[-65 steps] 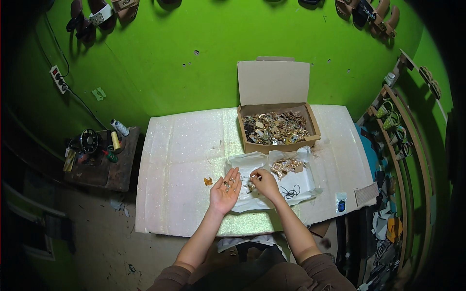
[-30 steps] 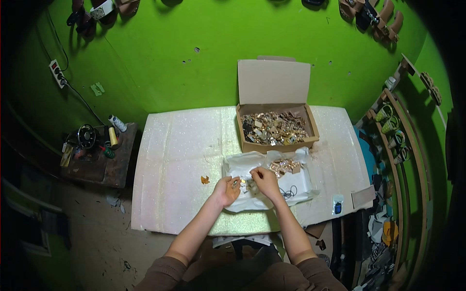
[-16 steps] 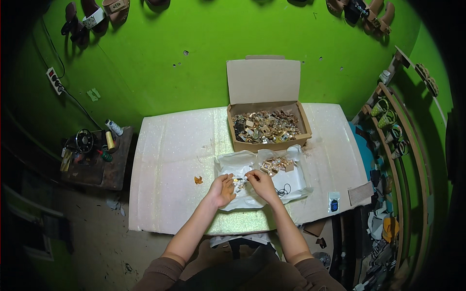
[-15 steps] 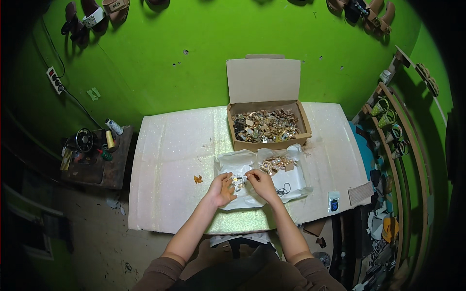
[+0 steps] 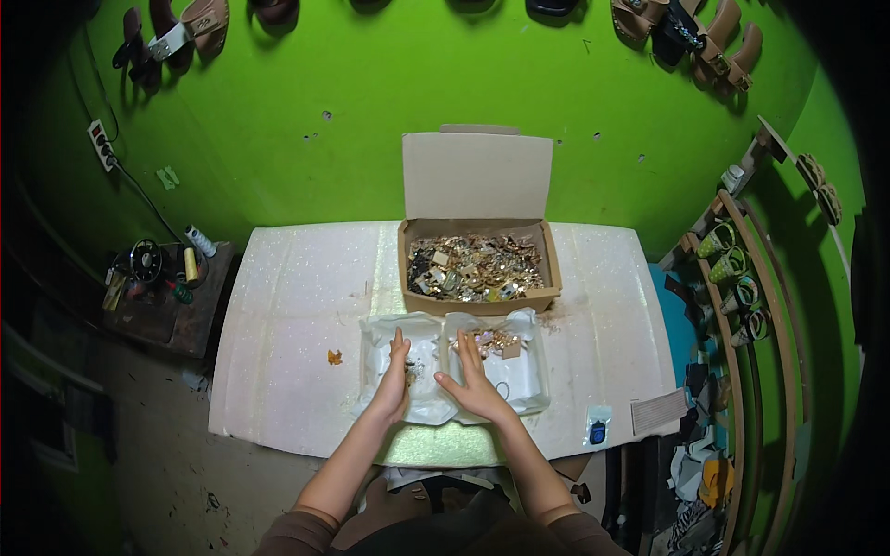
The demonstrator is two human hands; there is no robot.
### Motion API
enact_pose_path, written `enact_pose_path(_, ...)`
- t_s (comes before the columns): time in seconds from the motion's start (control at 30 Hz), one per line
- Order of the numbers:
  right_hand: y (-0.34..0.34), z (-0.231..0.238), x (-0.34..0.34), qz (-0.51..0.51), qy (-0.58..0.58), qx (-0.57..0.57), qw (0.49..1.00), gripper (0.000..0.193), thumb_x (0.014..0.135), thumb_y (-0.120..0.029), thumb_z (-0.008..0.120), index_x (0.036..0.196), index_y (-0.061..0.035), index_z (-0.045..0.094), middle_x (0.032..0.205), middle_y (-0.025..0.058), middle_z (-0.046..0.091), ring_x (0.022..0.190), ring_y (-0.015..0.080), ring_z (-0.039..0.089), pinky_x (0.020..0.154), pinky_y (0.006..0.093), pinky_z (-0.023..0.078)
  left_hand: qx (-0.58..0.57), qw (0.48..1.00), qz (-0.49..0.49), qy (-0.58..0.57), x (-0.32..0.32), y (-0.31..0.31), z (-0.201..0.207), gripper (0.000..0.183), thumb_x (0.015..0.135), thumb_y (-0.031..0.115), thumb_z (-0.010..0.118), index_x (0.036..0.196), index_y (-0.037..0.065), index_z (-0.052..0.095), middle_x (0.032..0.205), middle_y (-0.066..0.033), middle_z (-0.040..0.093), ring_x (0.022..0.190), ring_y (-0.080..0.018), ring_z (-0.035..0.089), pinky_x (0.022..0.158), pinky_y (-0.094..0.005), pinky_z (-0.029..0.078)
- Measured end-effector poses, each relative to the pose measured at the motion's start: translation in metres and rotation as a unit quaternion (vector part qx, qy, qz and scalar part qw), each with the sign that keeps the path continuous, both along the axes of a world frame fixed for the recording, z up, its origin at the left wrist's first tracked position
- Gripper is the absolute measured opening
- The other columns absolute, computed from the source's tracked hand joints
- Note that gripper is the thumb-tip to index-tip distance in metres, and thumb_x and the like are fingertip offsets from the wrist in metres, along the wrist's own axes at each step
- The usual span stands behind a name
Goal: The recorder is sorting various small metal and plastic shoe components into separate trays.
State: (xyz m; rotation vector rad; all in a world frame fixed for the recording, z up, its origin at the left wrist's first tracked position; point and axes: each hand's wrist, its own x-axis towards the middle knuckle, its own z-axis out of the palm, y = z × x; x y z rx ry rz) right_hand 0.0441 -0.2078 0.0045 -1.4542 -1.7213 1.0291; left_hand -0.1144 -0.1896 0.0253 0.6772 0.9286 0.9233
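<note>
My left hand [image 5: 393,378] stands on edge over the left paper-lined tray [image 5: 371,394], fingers straight and pointing away from me. Fingers extended and thumb apart, my right hand [image 5: 476,382] is over the inner side of the right paper-lined tray [image 5: 533,371]. I see nothing held in either hand. Between them, small shiny metal pieces [image 5: 415,372] lie on the left tray's white paper. Gold and rose ornaments [image 5: 491,343] fill the far part of the right tray, beside a tan square piece [image 5: 511,351]. A dark loop [image 5: 502,389] lies nearer to me, partly behind my right hand.
Behind the trays an open cardboard box [image 5: 477,303] holds many metal ornaments. An orange-brown piece [image 5: 335,357] lies left on the white table [image 5: 287,324]. At right are a small bag with a dark blue item [image 5: 598,428] and a card [image 5: 658,411]. A wooden rack [image 5: 756,371] stands beyond.
My right hand's fingers were closed together near the small pieces; now they are spread and the hand is open. My left hand has turned from palm-up to on edge. The whole view has shifted.
</note>
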Motion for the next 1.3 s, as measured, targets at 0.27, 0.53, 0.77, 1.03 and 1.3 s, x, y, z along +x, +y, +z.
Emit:
enact_pose_path(0.27, 0.023, -0.004, 0.087, 0.098, 0.21, -0.144, 0.962, 0.039, 0.094, -0.028, 0.031, 0.113, 0.0016, 0.047, 0.108, 0.0093, 0.053, 0.103, 0.0185, 0.048, 0.092, 0.0291, 0.033, 0.078, 0.961, 0.041, 0.26, 0.069, 0.007, 0.004, 0.065, 0.088, 0.049, 0.024, 0.137, 0.016, 0.0, 0.141, -0.0171, -0.013, 0.128, -0.0284, -0.02, 0.099, -0.0468, -0.014)
enact_pose_path(0.53, 0.085, 0.017, 0.137, 0.067, 0.187, -0.105, 0.974, 0.03, 0.091, -0.021, 0.042, 0.11, 0.0007, 0.046, 0.1, 0.0083, 0.055, 0.092, 0.0133, 0.052, 0.079, 0.0256, 0.042, 0.213, 0.838, -0.064, 0.498, 0.108, 0.065, 0.018, 0.064, 0.087, 0.048, 0.029, 0.136, 0.01, 0.013, 0.139, -0.0251, 0.0, 0.129, -0.0383, -0.008, 0.101, -0.0502, -0.003)
enact_pose_path(0.77, 0.194, 0.016, 0.17, 0.081, -0.134, -0.011, 0.988, 0.048, 0.08, -0.026, 0.055, 0.117, 0.0012, 0.042, 0.113, 0.0223, 0.047, 0.1, 0.0301, 0.05, 0.086, 0.0346, 0.04, 0.249, 0.851, -0.033, 0.462, 0.147, 0.124, 0.019, 0.069, 0.086, 0.041, 0.042, 0.134, 0.002, 0.012, 0.136, -0.0303, -0.006, 0.127, -0.043, 0.002, 0.103, -0.0424, 0.012)
enact_pose_path(1.03, 0.242, -0.023, 0.157, -0.019, -0.259, -0.215, 0.941, 0.082, 0.072, -0.031, 0.061, 0.129, 0.0092, 0.016, 0.126, 0.034, 0.026, 0.116, 0.0443, 0.031, 0.096, 0.0421, 0.032, 0.186, 0.883, -0.014, 0.432, 0.162, 0.154, 0.008, 0.064, 0.087, 0.039, 0.04, 0.134, 0.003, 0.016, 0.137, -0.0286, 0.001, 0.129, -0.0388, 0.0, 0.104, -0.0402, 0.008)
enact_pose_path(1.3, 0.252, -0.033, 0.152, -0.044, -0.291, -0.199, 0.935, 0.072, 0.069, -0.034, 0.064, 0.121, 0.0042, 0.032, 0.123, 0.0298, 0.033, 0.115, 0.0407, 0.034, 0.094, 0.0412, 0.034, 0.097, 0.909, 0.014, 0.405, 0.155, 0.175, -0.027, 0.062, 0.086, 0.041, 0.039, 0.13, 0.0, 0.024, 0.134, -0.0257, 0.013, 0.127, -0.0368, 0.014, 0.103, -0.0375, 0.015)
